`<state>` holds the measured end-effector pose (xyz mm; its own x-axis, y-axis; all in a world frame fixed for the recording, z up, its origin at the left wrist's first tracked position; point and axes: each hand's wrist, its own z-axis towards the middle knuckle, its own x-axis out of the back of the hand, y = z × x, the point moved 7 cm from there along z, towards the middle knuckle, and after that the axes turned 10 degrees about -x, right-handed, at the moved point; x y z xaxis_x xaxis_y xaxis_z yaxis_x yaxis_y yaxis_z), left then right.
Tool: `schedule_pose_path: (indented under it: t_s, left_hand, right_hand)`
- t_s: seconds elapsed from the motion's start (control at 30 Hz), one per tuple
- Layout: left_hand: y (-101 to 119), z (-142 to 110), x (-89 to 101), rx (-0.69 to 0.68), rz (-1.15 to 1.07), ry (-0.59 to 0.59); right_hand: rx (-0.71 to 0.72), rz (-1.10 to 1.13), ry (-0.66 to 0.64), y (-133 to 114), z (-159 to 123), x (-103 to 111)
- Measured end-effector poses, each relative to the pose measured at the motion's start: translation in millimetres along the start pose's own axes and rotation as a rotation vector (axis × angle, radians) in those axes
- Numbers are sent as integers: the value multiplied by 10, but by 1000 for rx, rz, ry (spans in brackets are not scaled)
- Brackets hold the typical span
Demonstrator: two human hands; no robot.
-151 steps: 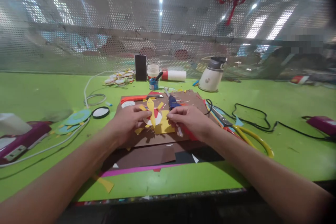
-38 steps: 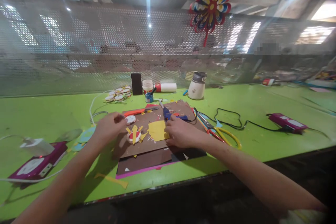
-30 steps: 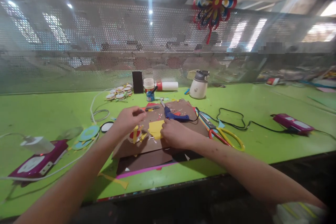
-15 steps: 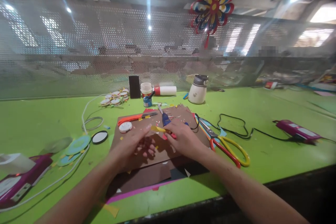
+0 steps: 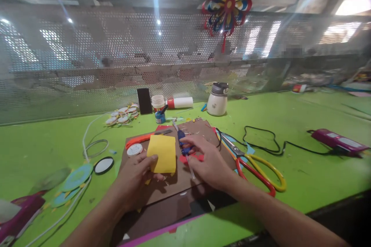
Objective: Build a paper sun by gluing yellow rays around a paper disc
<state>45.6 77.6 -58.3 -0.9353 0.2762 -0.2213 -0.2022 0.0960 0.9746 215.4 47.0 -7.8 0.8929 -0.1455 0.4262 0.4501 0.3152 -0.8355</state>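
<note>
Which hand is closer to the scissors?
Right. The right hand, at the glue gun, is just left of the scissors. The left hand, holding the yellow paper, is farther left, beyond the glue gun.

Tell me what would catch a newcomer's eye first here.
The red, blue and yellow flower-shaped ornament up high, right of centre, likely stands out first. Next comes the bright yellow sheet, held in the left hand over brown card. Big scissors lie to the right.
</note>
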Motion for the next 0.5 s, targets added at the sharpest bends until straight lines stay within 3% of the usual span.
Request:
schedule_pose_path:
  t_s: [0.1,0.17,0.4,0.5]
  left_hand:
    - [-76,-23,-41,61,-43,-70]
    - [-97,-56,-72,78,-70,-96]
    - [-104,-140,-180,151,-86,-134]
    - [-107,-105,-147,122,-116,-70]
  right_hand:
    - [-347,334,-102,276,80,-77]
    - [-484,522,-184,346,67,-176]
    - [-587,594,-164,454,12,-241]
    - [-598,582,-163,468,18,-235]
